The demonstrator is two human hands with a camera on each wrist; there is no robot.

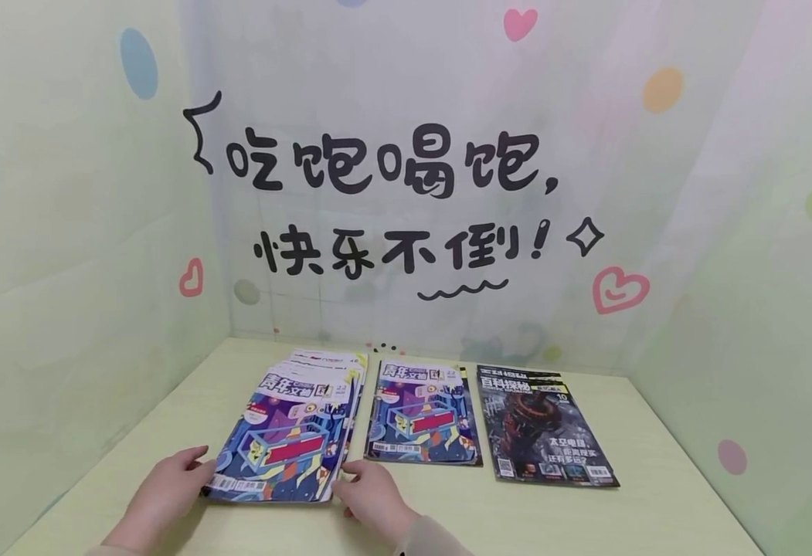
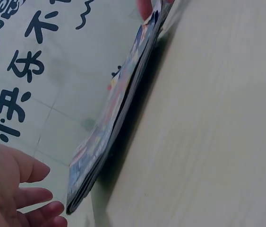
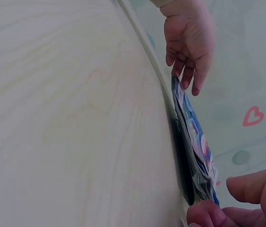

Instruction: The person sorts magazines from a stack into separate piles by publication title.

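Observation:
A stack of magazines [image 1: 287, 440] with a purple and blue cover lies on the left of the table, its front edge slightly raised in the wrist views. My left hand [image 1: 172, 483] is at its front left corner, fingertips against the edge; in the left wrist view its thumb [image 2: 31, 166] stands off the cover. At the front right corner is my right hand [image 1: 376, 498], fingers at the edge. The right wrist view shows its thumb [image 3: 251, 187] apart from the magazines. The lower magazines are mostly hidden.
A second purple and blue magazine [image 1: 422, 421] lies in a pile in the middle of the table. Right of it is a pile topped by a dark magazine [image 1: 545, 432]. Behind the table [image 1: 517, 517] hangs a printed curtain [image 1: 412, 77], with curtains at both sides.

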